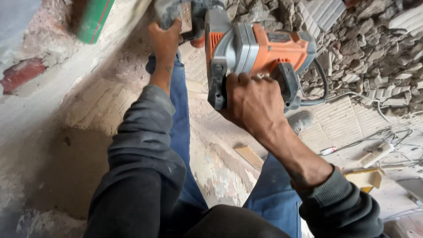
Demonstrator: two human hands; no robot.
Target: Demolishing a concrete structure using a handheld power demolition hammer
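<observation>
Rubble-strewn floor (pixel 352 123), orange-grey demolition hammer (pixel 260 48), both hands (pixel 253 103) gripping

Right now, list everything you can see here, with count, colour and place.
power tool: one, orange and grey, top centre, held in both hands
cable: one, grey, looping from the tool's right end
rubble pile: one, grey-brown, upper right
green object: one, top left
cardboard scrap: one, tan, right on the floor
shoe: one, dusty grey, below the tool
left hand: one, gripping the tool's front handle
right hand: one, gripping the rear handle
</observation>
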